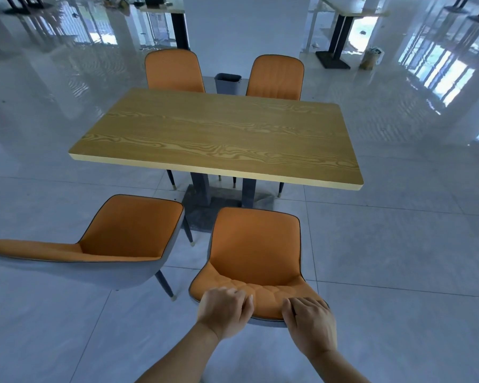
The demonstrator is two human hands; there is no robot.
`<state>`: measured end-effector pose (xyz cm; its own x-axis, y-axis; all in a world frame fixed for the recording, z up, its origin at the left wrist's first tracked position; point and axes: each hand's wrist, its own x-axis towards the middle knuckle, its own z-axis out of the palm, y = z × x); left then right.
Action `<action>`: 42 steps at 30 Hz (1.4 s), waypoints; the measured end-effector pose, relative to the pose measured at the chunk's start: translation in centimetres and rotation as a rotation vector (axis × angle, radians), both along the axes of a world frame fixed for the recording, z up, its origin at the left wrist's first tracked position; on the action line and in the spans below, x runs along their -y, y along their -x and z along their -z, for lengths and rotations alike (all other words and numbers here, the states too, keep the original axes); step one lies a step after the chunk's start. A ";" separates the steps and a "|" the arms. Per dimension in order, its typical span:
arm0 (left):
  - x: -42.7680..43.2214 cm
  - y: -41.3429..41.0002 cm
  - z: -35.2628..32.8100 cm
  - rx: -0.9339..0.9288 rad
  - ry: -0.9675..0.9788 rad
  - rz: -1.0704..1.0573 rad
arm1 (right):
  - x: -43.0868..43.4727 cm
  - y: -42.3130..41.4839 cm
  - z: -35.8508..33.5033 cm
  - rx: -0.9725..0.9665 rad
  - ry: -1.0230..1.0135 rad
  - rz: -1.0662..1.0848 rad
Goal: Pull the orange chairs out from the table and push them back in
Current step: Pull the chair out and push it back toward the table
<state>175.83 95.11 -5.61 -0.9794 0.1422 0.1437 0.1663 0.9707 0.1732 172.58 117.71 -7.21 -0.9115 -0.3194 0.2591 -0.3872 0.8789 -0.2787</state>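
Plainly, the table (216, 134) is a rounded-corner rectangle of yellow wood-grain laminate with a pale edge band. It stands on dark posts and a grey slab base, its long axis running roughly nine to three o'clock. All four chairs have smooth orange upholstery with dark piping, grey outer shells and thin dark tapered legs with brass-coloured tips.

At six o'clock of the table stands the near right chair (256, 252), clear of the table edge. Its seat faces twelve o'clock and its stitched backrest faces the person. At about seven o'clock the near left chair (130, 230) sits angled, also clear of the table, its seat front toward one o'clock and its backrest stretching toward nine. The far left chair (174, 70) and far right chair (275, 77) stand at twelve o'clock, pushed in so that only their backrests show. A grey bin (228, 83) is between them on the glossy pale tiled floor (398, 258).

Both bare forearms reach forward from six o'clock. The left hand (224, 310) and right hand (311, 322) lie knuckles up, side by side but apart. Their fingers curl over the top edge of the near right chair's backrest, gripping it.
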 end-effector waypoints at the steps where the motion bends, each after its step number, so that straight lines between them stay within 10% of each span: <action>1: 0.1 0.2 -0.1 -0.002 0.005 0.004 | 0.2 0.0 0.0 -0.006 0.001 0.008; 42: -0.2 -1.3 0.1 0.033 -0.051 -0.158 | 1.8 -1.0 -1.7 0.210 -0.189 0.153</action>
